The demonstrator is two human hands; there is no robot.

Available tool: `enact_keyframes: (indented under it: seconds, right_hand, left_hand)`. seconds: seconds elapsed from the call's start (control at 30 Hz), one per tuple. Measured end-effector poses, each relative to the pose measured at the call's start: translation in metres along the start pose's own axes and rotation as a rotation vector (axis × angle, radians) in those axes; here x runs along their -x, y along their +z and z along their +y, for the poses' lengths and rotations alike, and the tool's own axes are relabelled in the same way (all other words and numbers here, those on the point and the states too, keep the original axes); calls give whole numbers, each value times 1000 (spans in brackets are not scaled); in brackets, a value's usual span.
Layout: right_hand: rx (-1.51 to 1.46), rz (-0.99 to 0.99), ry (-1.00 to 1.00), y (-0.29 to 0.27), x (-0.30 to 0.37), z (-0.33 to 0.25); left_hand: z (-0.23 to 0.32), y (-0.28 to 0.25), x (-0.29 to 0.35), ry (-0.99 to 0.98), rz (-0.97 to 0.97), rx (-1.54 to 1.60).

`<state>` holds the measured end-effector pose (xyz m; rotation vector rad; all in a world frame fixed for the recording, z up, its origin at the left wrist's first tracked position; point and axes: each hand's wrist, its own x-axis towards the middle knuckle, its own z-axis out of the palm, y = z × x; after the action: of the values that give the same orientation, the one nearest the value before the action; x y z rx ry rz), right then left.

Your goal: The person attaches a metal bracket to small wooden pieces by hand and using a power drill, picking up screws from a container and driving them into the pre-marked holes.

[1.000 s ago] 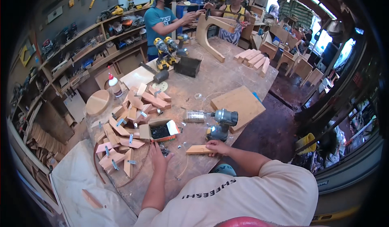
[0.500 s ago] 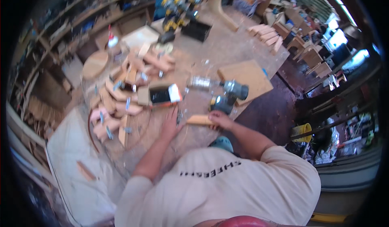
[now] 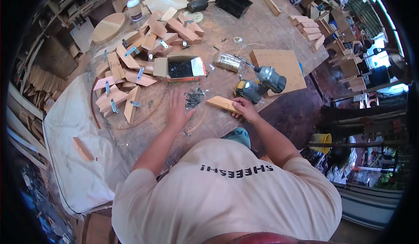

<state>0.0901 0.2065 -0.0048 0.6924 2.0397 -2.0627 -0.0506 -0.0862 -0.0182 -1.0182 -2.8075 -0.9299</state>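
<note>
My right hand (image 3: 244,109) grips the right end of a short wooden block (image 3: 221,103) with slanted ends, held just over the worktable (image 3: 205,133). Flat on the table, fingers spread, lies my left hand (image 3: 177,109). Beside its fingertips is a small heap of dark screws (image 3: 194,98). Behind that stands an open cardboard box (image 3: 160,67) holding more dark screws. A cordless drill (image 3: 263,82) rests on its side beyond my right hand, near a clear jar (image 3: 227,62) lying down. To the left, wooden blocks (image 3: 139,76) with metal brackets (image 3: 140,73) are piled up.
A square wooden board (image 3: 279,67) lies at the right table edge. Farther back are a glue bottle (image 3: 134,7), a round wooden disc (image 3: 108,27), a mallet (image 3: 196,5), a black bin (image 3: 234,3) and a row of wooden pieces (image 3: 307,28). A white cloth-covered surface (image 3: 83,170) is at left.
The view has shifted, so the table sits differently in the picture and looks sharper. My right hand still holds the wooden block, and my left hand stays flat by the screws.
</note>
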Motion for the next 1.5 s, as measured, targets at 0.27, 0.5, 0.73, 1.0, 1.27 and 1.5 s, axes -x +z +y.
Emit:
enact_keyframes:
  seconds: [0.27, 0.5, 0.73, 1.0, 1.27, 1.5]
  right_hand:
    - [53, 17, -7, -2, -11, 17]
    - [-75, 200, -135, 5, 18, 23]
    - [-34, 281, -191, 4, 16, 25]
    - [-57, 261, -184, 8, 15, 24]
    - [-18, 267, -185, 5, 17, 28]
    - [-33, 258, -193, 10, 14, 27]
  left_hand:
    - [8, -2, 12, -26, -206, -147]
    - [22, 24, -30, 214, -290, -157]
    - [44, 59, -79, 278, -264, -109]
    - [47, 95, -120, 136, -150, -34]
    - [55, 126, -157, -58, 129, -24]
    - [29, 144, -208, -21, 248, 289]
